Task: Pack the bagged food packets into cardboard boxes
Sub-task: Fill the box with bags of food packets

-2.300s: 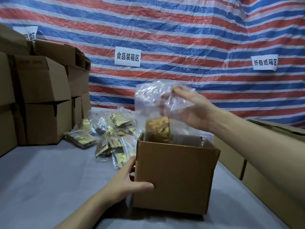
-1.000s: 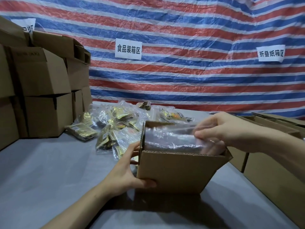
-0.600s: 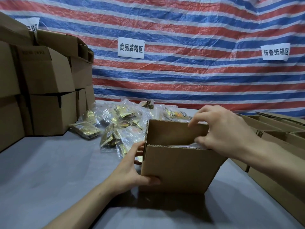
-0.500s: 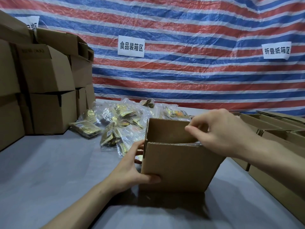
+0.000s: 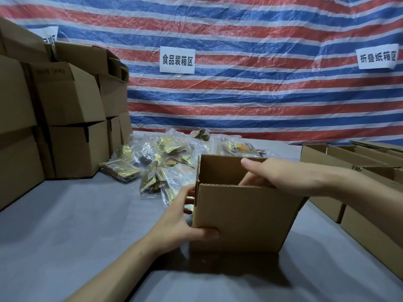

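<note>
An open brown cardboard box (image 5: 244, 216) stands on the grey table (image 5: 76, 225) in front of me. My left hand (image 5: 181, 223) grips its near left corner, thumb on the front wall and fingers round the left side. My right hand (image 5: 283, 175) reaches over the right rim with its fingers pointing down into the box, their tips hidden behind the near wall. Whatever is in the box is out of sight. A pile of clear bagged food packets (image 5: 165, 162) with gold contents lies just behind and left of the box.
Closed cardboard boxes (image 5: 69, 110) are stacked at the left, reaching the table's left edge. Several open boxes (image 5: 349, 162) line the right side, close to my right forearm. A striped tarp with two paper signs (image 5: 177, 59) hangs behind the table.
My right hand has lowered a clear bag of packets into the box and pushed it below the rim, and its fingers have gone down inside. My left hand has kept its grip on the corner.
</note>
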`<state>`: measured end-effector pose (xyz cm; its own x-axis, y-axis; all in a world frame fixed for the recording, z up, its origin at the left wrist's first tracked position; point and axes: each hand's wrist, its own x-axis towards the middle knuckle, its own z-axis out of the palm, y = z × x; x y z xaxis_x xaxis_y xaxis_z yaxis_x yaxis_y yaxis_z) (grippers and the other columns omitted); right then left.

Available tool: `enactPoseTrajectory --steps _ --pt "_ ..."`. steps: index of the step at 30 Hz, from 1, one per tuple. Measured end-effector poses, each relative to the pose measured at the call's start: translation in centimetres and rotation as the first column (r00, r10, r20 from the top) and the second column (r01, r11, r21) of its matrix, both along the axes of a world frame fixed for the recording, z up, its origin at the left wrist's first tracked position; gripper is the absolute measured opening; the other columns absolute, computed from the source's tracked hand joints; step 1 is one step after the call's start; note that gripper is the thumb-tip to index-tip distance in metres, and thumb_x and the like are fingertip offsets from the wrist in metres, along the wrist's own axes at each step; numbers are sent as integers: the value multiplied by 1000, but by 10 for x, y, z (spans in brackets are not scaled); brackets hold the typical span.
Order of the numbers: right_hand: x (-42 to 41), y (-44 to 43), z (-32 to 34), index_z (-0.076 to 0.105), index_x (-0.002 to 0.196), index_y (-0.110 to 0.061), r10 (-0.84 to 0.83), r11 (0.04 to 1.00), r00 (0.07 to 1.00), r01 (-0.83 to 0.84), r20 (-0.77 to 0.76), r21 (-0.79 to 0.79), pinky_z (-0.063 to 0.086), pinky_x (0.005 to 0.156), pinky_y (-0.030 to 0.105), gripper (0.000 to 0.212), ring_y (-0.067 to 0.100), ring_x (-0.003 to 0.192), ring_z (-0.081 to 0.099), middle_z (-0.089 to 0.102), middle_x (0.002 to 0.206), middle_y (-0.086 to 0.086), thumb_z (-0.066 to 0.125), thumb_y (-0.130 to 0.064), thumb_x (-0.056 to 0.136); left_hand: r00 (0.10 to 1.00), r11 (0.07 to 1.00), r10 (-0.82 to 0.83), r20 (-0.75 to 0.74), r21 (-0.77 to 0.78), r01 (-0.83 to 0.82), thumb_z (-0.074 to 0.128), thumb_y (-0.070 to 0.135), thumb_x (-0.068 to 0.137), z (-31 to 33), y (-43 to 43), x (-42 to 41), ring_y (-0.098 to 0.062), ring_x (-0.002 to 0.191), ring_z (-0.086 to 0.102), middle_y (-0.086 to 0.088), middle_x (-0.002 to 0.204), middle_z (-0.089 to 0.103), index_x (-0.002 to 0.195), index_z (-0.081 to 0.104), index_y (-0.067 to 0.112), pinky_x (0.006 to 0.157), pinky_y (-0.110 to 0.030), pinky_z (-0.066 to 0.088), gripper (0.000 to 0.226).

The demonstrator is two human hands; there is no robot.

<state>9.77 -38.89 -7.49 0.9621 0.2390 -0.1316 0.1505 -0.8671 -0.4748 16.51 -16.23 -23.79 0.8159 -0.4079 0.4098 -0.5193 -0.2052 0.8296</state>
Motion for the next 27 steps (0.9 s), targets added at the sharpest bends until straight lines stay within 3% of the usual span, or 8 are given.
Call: enactPoseTrajectory --steps 3,6,9,12,15,19,24,27 --pt "7 -11 -12 75 94 -24 5 966 918 -106 398 234 52 75 22 56 8 87 71 75 89 -9 34 -62 95 1000 1000 -4 -11 12 5 90 45 50 1 1 1 0 119 57 16 127 62 138 44 37 88 -7 42 100" --pt "13 -29 -27 69 86 -24 -163 919 609 -194 777 344 54 72 24 32 13 86 67 71 84 -6 46 -40 102 999 1000 -5 -34 17 6 90 50 51 2 0 1 4 117 57 21 126 62 136 43 42 87 -6 43 97" --pt "19 -52 -46 66 97 -24 -443 798 402 -230 801 557 51 83 29 31 19 98 65 69 100 3 42 -44 101 999 1000 -1 -39 31 2 90 52 50 3 0 0 8 116 56 26 124 61 134 43 45 87 -5 42 96" --pt "20 -70 -79 58 127 -26 -497 537 625 -323 602 779 46 100 36 47 16 118 61 62 133 6 48 -55 92 999 999 -11 -51 50 14 90 52 52 3 1 1 5 118 55 22 128 60 138 42 43 91 -8 44 99" --pt "26 -78 -124 44 145 -28 -320 508 852 -215 415 834 51 100 33 107 9 123 60 58 141 -4 87 -56 51 998 998 -12 -64 61 16 91 53 51 3 2 2 9 116 55 27 126 61 138 43 44 89 -6 44 100" --pt "30 -77 -153 61 117 -60 -175 710 917 -135 359 691 57 89 31 75 4 111 66 69 121 -18 86 -32 53 992 986 -102 -75 128 111 95 31 57 3 9 6 11 123 53 33 129 59 142 42 38 94 -3 39 101" --pt "24 -79 -162 65 118 -35 -200 617 922 -143 330 774 56 77 17 72 9 102 70 74 113 -9 91 -42 51 986 959 -115 -118 245 141 71 26 55 7 30 15 15 139 32 31 151 39 144 38 52 108 -4 28 98" --pt "18 -83 -160 63 119 -27 -218 585 924 -134 315 800 56 77 18 73 11 102 71 75 112 -8 83 -44 51 993 967 121 15 222 -121 62 23 63 9 25 21 13 132 42 32 137 52 123 59 57 103 -8 37 70"
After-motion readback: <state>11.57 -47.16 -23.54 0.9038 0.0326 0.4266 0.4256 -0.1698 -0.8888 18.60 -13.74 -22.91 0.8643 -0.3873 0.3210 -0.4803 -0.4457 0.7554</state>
